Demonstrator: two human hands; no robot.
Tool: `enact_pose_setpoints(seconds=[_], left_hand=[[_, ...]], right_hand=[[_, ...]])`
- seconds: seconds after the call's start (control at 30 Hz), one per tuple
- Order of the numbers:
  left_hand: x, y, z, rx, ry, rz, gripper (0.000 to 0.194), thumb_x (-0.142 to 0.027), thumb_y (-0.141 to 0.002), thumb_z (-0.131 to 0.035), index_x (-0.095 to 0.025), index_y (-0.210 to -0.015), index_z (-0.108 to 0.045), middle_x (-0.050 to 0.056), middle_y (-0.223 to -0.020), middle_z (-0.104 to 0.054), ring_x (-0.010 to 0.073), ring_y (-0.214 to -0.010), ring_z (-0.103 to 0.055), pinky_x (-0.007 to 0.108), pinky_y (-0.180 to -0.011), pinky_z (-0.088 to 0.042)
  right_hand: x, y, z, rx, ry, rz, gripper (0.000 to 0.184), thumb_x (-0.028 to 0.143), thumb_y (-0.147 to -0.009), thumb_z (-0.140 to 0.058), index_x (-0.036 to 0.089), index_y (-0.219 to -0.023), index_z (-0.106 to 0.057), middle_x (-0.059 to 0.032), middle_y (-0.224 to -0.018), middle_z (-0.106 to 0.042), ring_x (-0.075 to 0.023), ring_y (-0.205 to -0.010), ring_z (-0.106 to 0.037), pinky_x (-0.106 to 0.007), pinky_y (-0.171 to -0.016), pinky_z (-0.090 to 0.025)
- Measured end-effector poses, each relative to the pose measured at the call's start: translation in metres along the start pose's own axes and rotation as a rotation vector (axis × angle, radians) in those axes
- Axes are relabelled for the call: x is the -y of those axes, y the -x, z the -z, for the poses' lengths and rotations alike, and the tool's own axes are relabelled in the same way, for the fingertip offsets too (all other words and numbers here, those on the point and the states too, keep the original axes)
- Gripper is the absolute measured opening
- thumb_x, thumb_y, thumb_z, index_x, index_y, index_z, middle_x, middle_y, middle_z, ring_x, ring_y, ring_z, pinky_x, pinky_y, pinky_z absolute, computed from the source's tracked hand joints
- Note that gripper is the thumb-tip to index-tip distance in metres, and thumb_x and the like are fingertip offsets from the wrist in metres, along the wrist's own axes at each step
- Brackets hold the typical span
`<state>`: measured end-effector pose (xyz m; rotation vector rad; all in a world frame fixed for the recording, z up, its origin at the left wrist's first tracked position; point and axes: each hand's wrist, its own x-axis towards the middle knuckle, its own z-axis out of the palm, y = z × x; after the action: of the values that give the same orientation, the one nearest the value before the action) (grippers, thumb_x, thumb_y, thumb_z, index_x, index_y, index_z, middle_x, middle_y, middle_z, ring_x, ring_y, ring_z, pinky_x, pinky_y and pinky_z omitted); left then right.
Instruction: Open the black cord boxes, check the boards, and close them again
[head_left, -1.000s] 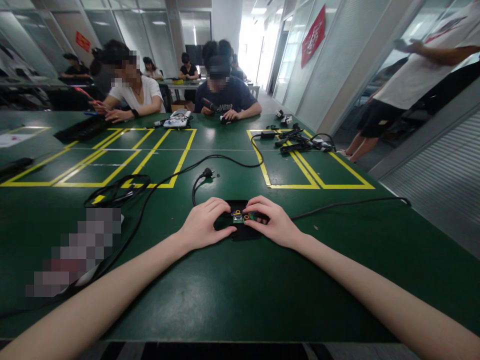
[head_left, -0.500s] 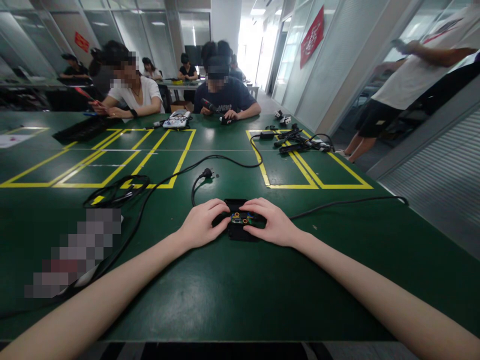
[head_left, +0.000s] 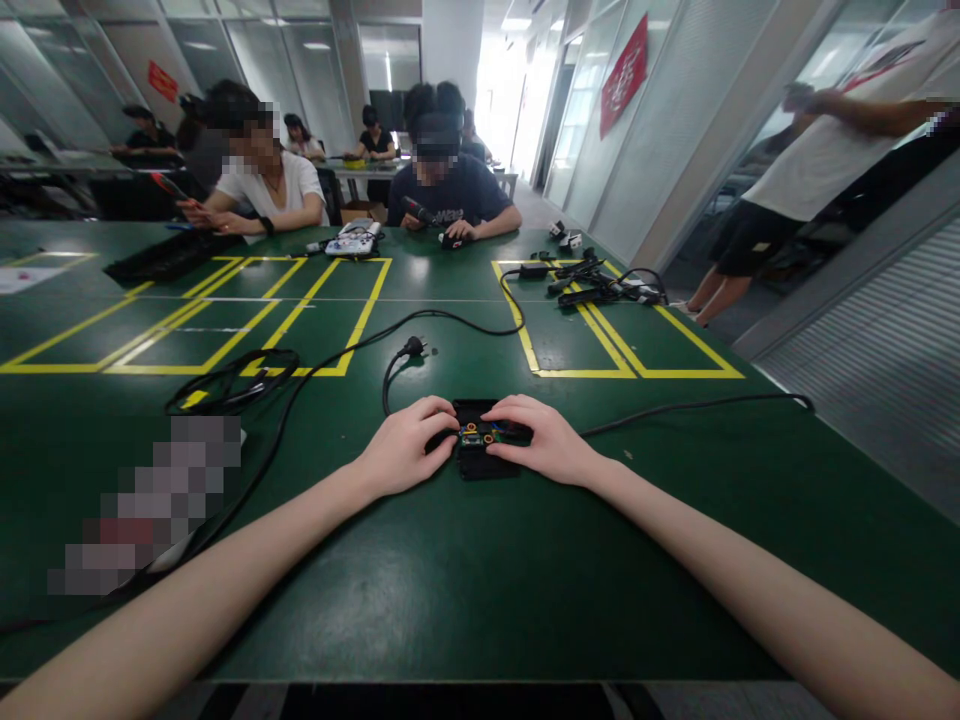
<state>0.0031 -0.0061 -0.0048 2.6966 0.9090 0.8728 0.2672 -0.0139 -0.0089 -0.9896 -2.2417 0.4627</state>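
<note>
A small black open case [head_left: 480,462] with a circuit board [head_left: 475,436] inside lies on the green table [head_left: 480,590] in front of me. My left hand [head_left: 403,447] grips the case's left side, its fingers curled over the edge. On the right side, my right hand [head_left: 546,440] is pressed against the case, fingers bent onto the board's coloured parts. A black cable [head_left: 697,405] runs from under my right hand toward the table's right edge.
A black power cord with a plug [head_left: 411,347] lies just beyond the case, and coiled cables [head_left: 232,380] lie at the left. Yellow tape rectangles [head_left: 622,350] mark the table. Adapters and cables [head_left: 600,285] are piled at the far right. Two people [head_left: 450,190] sit across; another stands at the right.
Both hands have closed in a little tighter on the case, and the case has shifted slightly. Nothing else has moved noticeably.
</note>
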Motion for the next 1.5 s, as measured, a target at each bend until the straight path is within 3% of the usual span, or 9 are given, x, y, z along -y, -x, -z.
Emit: enact_pose_setpoints(seconds=[0.2, 0.3, 0.37, 0.5, 0.77, 0.9, 1.03, 1.2, 1.5], left_hand=[[0.0, -0.001, 0.001, 0.019, -0.017, 0.048, 0.011, -0.021, -0.098, -0.058, -0.019, -0.104, -0.067, 0.008, -0.116, -0.066, 0.02, -0.097, -0.07, 0.031, -0.083, -0.059], [0.0, -0.002, 0.0, 0.016, -0.034, 0.088, 0.014, -0.023, -0.101, -0.054, -0.02, -0.105, -0.067, 0.008, -0.111, -0.067, 0.02, -0.093, -0.07, 0.032, -0.081, -0.059], [0.001, -0.002, 0.0, 0.013, -0.023, 0.117, 0.016, -0.024, -0.103, -0.051, -0.02, -0.107, -0.066, 0.006, -0.105, -0.07, 0.0205, -0.093, -0.07, 0.032, -0.082, -0.058], [0.0, -0.003, 0.002, -0.015, 0.019, 0.142, 0.018, -0.026, -0.104, -0.049, -0.02, -0.11, -0.065, 0.006, -0.101, -0.072, 0.0209, -0.092, -0.07, 0.032, -0.082, -0.057], [-0.006, -0.002, 0.011, -0.005, 0.215, 0.062, 0.014, -0.021, -0.094, -0.054, -0.017, -0.097, -0.067, 0.004, -0.086, -0.071, 0.0144, -0.074, -0.066, 0.022, -0.062, -0.051], [-0.007, -0.001, 0.015, 0.063, 0.249, -0.002, 0.013, -0.029, -0.089, -0.064, -0.017, -0.095, -0.068, 0.002, -0.083, -0.07, 0.0127, -0.068, -0.063, 0.022, -0.061, -0.049], [-0.007, 0.0, 0.014, 0.132, 0.179, -0.001, 0.033, -0.043, -0.081, -0.079, -0.019, -0.099, -0.067, 0.001, -0.086, -0.071, 0.0133, -0.067, -0.064, 0.023, -0.06, -0.047], [-0.006, 0.0, 0.01, 0.125, 0.083, 0.041, 0.018, -0.037, -0.087, -0.072, -0.02, -0.092, -0.066, 0.0, -0.083, -0.071, 0.0131, -0.067, -0.064, 0.023, -0.06, -0.045], [-0.007, -0.001, 0.01, 0.108, 0.033, 0.054, 0.018, -0.038, -0.088, -0.07, -0.021, -0.091, -0.065, 0.0, -0.083, -0.071, 0.0153, -0.071, -0.067, 0.024, -0.062, -0.046]], right_hand=[[0.005, -0.003, -0.004, -0.034, 0.061, 0.009, 0.033, 0.038, -0.093, -0.072, 0.023, -0.122, -0.07, -0.0102, -0.12, -0.068, -0.0258, -0.107, -0.068, -0.04, -0.092, -0.057], [0.009, -0.001, 0.0, -0.073, 0.092, -0.034, 0.03, 0.035, -0.096, -0.066, 0.022, -0.123, -0.066, -0.0104, -0.125, -0.064, -0.0195, -0.088, -0.067, -0.035, -0.079, -0.056], [0.008, 0.0, 0.004, -0.086, 0.117, -0.059, 0.022, 0.029, -0.094, -0.063, 0.021, -0.115, -0.064, -0.0088, -0.115, -0.065, -0.0165, -0.076, -0.063, -0.032, -0.07, -0.053], [-0.002, 0.003, 0.012, -0.049, 0.165, -0.012, 0.002, 0.022, -0.089, -0.062, 0.021, -0.088, -0.062, -0.0046, -0.085, -0.065, -0.0195, -0.078, -0.061, -0.031, -0.069, -0.048], [-0.002, 0.008, 0.016, 0.054, -0.049, -0.011, 0.014, 0.029, -0.093, -0.061, 0.018, -0.084, -0.064, 0.0038, -0.06, -0.056, -0.0094, -0.048, -0.045, -0.023, -0.05, -0.034], [0.002, 0.01, 0.019, 0.091, -0.067, 0.044, 0.015, 0.028, -0.093, -0.06, 0.018, -0.083, -0.065, 0.0034, -0.06, -0.056, -0.009, -0.047, -0.045, -0.022, -0.051, -0.036], [0.004, 0.01, 0.019, 0.115, -0.027, 0.061, 0.015, 0.028, -0.093, -0.06, 0.018, -0.084, -0.066, 0.0028, -0.06, -0.058, -0.01, -0.049, -0.047, -0.023, -0.054, -0.037], [0.004, 0.009, 0.016, 0.084, 0.053, 0.037, 0.013, 0.028, -0.093, -0.061, 0.019, -0.084, -0.067, 0.0039, -0.058, -0.057, -0.0101, -0.047, -0.047, -0.023, -0.054, -0.036], [0.005, 0.007, 0.013, 0.065, 0.122, 0.018, 0.011, 0.026, -0.092, -0.063, 0.02, -0.085, -0.069, 0.0023, -0.062, -0.062, -0.0113, -0.05, -0.052, -0.024, -0.055, -0.037]])
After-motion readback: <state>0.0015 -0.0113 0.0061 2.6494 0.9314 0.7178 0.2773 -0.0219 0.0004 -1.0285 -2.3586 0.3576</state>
